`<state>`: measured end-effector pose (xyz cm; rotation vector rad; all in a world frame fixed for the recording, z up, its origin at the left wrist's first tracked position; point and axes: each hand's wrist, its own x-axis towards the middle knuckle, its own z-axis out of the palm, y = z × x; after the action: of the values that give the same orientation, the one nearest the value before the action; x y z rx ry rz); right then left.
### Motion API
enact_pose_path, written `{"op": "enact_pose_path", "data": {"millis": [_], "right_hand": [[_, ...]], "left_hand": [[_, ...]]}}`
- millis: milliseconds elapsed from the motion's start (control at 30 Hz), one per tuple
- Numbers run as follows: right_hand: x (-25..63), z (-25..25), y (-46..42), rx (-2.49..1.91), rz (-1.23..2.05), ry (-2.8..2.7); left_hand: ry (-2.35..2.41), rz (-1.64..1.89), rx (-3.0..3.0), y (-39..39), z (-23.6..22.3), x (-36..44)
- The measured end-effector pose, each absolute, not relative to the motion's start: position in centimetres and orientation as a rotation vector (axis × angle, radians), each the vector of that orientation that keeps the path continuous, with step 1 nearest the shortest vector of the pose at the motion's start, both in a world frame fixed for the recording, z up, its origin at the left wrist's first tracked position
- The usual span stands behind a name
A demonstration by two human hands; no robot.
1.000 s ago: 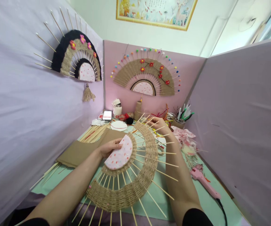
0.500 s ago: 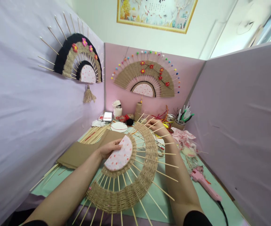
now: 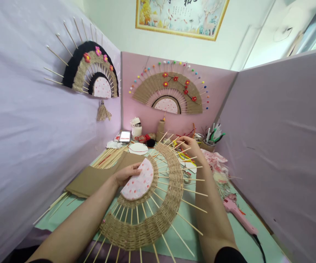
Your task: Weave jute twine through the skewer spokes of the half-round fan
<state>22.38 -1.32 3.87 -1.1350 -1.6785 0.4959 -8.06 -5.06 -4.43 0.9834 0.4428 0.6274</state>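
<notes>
A half-round woven fan of tan twine on pale sticks fills the middle of the view. Its pink dotted half-disc centre faces up. My left hand grips the straight edge of this centre, thumb on top and the other fingers underneath. At the far end of the woven band, my right hand is beside the stick tips with its fingers drawn together in a pinch. Whatever lies between those fingertips is too small to make out. Bare sticks stand out past the band all along the curve.
Brown cardboard and a bundle of sticks lie to the left. A pink glue gun rests at right, near scissors and crumpled pink cloth. A twine cone stands behind. Two finished fans hang on the partitions.
My right hand has shifted slightly right, away from the stick tips at the band's far end. My left hand and the fan stay nearly where they were.
</notes>
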Motion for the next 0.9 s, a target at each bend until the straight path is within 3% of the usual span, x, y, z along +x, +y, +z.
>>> {"op": "enact_pose_path", "data": {"millis": [400,900], "right_hand": [[21.1,4.7,-1.8,-1.126,0.255,-1.467],[20.6,3.1,-0.1,-1.100,0.526,-1.427]], "left_hand": [[0.428,0.568,0.980,-5.3,-4.8,-7.8],[0.444,0.520,0.985,-5.6,-4.6,-7.5]]}}
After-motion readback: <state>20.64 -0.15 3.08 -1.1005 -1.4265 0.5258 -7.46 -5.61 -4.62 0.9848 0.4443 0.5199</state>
